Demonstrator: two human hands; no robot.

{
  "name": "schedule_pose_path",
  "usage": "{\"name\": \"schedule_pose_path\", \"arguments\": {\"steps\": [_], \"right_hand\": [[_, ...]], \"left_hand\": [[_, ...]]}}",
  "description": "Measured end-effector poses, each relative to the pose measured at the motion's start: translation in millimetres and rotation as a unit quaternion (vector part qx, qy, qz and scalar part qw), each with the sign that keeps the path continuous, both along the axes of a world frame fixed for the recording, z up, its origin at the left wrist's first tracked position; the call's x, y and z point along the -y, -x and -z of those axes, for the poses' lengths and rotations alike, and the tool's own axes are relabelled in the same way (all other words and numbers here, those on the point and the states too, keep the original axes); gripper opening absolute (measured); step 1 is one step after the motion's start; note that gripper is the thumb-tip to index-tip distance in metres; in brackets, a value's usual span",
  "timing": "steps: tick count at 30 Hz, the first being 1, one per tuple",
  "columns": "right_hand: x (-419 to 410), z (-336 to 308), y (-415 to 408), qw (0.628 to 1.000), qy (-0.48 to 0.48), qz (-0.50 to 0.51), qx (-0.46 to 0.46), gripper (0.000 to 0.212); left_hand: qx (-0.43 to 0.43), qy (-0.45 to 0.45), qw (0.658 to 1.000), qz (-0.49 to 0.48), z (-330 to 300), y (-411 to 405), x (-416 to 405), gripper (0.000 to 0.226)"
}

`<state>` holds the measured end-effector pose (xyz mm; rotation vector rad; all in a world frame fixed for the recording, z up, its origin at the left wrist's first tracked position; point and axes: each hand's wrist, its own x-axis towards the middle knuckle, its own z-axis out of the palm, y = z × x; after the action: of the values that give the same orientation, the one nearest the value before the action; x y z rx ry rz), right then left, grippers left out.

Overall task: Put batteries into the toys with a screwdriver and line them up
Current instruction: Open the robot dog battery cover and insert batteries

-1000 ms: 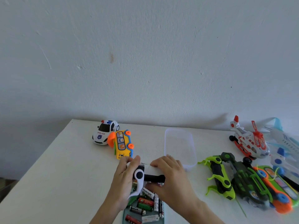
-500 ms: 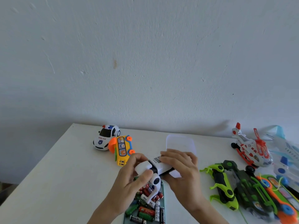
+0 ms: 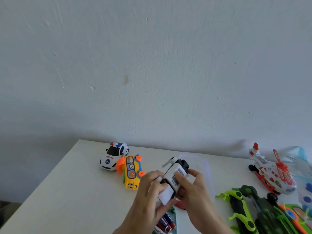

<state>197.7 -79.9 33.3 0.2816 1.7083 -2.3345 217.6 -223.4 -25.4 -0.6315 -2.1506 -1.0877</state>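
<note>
Both hands — left hand and right hand — gripped the small white-and-black plastic toy upside down. Looked like the battery-cover step; next needs a screwdriver — none visible.

Pretty soft, even daylight here, no harsh glare anywhere. The pale bluish plastered wall looks flat and a bit washed out, darkening toward the lower left into a broad grey shadow. The red-and-white toy helicopter throws a faint shadow up the wall to its left. The two bare hands are slightly motion-blurred, and the bright green and orange plastic toys at the right edge smear and stretch from wide-angle distortion. The white tabletop looks creamy and low in contrast.
</note>
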Motion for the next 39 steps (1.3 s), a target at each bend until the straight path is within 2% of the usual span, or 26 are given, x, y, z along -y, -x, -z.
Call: {"name": "schedule_pose_path", "arguments": {"steps": [5, 8, 11, 14, 17, 19, 25, 28, 31, 39], "right_hand": [[-0.6, -8.4, 40.9, 0.995, -0.055, -0.033, -0.08, 0.031], [4.5, -2.5, 82.3, 0.985, -0.127, -0.067, -0.098, 0.037], [14.5, 18.9, 127.1, 0.977, -0.178, -0.096, -0.065, 0.042], [29.5, 44.9, 161.3, 0.972, -0.203, -0.11, -0.028, 0.045], [44.4, 63.3, 182.0, 0.971, -0.215, -0.104, -0.006, 0.044], [51.2, 71.9, 190.8, 0.972, -0.213, -0.094, 0.007, 0.043], [52.9, 81.9, 201.3, 0.976, -0.203, -0.077, 0.015, 0.039], [50.4, 83.9, 203.3, 0.97, -0.232, -0.078, 0.0, 0.04], [50.2, 87.5, 206.3, 0.963, -0.26, -0.075, -0.02, 0.041], [51.3, 90.4, 203.0, 0.968, -0.234, -0.081, -0.027, 0.04]], "left_hand": [[0.129, -0.027, 0.99, 0.041, -7.5, 37.4, 30.0, 0.053], [0.179, -0.035, 0.982, -0.043, -2.7, 77.9, 56.1, 0.053], [0.179, 0.031, 0.97, -0.162, 7.9, 126.2, 81.2, 0.048], [0.223, 0.097, 0.934, -0.263, 14.3, 163.6, 98.4, 0.037], [0.292, 0.162, 0.886, -0.322, 16.6, 182.3, 112.9, 0.043], [0.31, 0.172, 0.871, -0.341, 19.3, 187.4, 124.3, 0.048], [0.382, 0.163, 0.849, -0.326, 40.7, 184.6, 155.0, 0.069], [0.391, 0.116, 0.864, -0.296, 48.1, 177.8, 157.3, 0.062], [0.38, 0.118, 0.866, -0.303, 48.2, 172.0, 157.2, 0.056], [0.386, 0.105, 0.86, -0.317, 47.3, 137.2, 159.4, 0.05]]}}
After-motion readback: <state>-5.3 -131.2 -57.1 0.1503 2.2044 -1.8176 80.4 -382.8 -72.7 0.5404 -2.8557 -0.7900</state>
